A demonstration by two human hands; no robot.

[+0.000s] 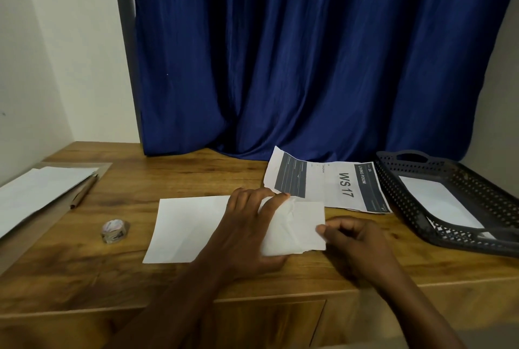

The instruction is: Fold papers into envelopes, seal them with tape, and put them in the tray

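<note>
A white sheet of paper [185, 227] lies flat on the wooden table [84, 270], its right part folded over and creased. My left hand [247, 225] presses flat on the middle of the sheet, fingers spread toward the fold. My right hand [354, 239] pinches the right edge of the folded part between thumb and curled fingers. A roll of clear tape [114, 231] sits to the left of the sheet. At the right stands a dark perforated tray [415, 180] with a white folded envelope [441, 202] inside it.
A printed sheet reading "WS 17" [345, 185] lies behind the fold, near the tray. A stack of white papers [36, 191] with a pencil [84, 191] beside it lies at the far left. A blue curtain [309, 67] hangs behind the table.
</note>
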